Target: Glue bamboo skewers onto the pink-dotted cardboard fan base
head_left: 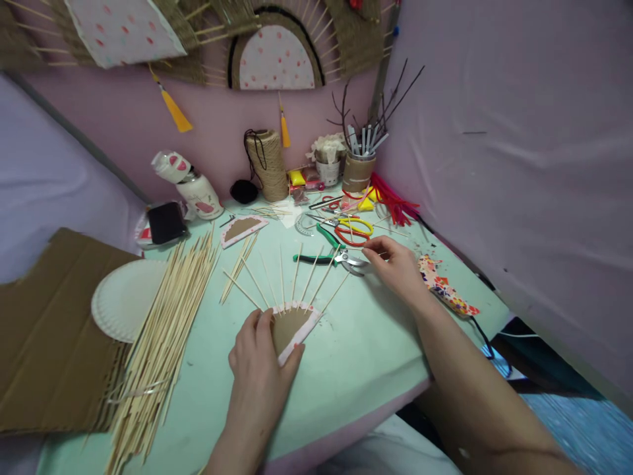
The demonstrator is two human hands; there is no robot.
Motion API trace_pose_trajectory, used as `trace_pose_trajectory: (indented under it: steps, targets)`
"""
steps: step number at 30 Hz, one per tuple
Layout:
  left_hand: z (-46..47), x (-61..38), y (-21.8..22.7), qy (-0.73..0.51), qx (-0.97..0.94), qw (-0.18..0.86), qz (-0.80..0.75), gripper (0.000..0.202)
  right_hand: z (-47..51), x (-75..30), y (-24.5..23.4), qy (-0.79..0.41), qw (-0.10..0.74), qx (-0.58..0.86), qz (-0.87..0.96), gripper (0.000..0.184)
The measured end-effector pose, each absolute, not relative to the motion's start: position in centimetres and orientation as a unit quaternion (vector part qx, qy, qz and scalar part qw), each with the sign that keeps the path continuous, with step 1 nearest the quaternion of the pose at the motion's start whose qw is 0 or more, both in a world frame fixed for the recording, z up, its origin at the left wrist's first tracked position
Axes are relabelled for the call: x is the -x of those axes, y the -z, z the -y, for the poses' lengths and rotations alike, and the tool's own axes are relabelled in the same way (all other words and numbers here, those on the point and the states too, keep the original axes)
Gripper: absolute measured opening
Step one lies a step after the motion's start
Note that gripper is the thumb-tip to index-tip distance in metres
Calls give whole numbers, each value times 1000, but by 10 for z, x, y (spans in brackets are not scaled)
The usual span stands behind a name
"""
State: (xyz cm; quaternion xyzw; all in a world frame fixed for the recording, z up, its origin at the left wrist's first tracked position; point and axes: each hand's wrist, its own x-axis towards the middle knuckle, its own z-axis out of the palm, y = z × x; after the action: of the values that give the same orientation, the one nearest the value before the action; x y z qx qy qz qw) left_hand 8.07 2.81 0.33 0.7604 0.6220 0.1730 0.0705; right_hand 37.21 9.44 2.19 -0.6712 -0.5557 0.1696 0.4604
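Note:
My left hand (262,359) grips a cardboard half-circle (291,326) edged with white, pink-dotted material, lying on the table. Several thin wooden sticks (315,274) fan out from its curved edge, away from me. To the right, my right hand (393,264) is closed in a pinch on a thin stick (353,249), whose tip pokes out to the left. Just beside these fingers lie green-handled pruning shears (341,257). Red-handled and yellow-handled scissors (356,227) rest behind them.
A big bundle of wooden sticks (163,336) lies at left by a paper plate (123,300) and corrugated cardboard (54,343). Behind stand a twine spool (268,165), a white bottle (200,196) and a pot of glue sticks (359,173). A second half-circle (242,229) lies farther back.

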Motion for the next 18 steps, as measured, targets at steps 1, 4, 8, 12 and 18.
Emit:
trace_pose_trajectory:
  steps: [1, 4, 8, 12, 18]
  targets:
    - [-28, -79, -3, -176, -762, 73, -618, 56, -93, -373, -22, -167, 460, 672, 556, 15]
    - [-27, -75, -4, -176, -771, 81, -607, 57, -87, -376, -21, -167, 455, 674, 558, 16]
    - [-27, -69, -5, -180, -784, 84, -589, 58, -79, -380, -20, -165, 446, 680, 559, 16]
    - [-28, -65, -3, -193, -791, 78, -576, 59, -74, -384, -19, -164, 444, 683, 556, 17]
    - [-29, -62, -2, -199, -800, 67, -563, 59, -70, -386, -19, -163, 436, 689, 556, 17]
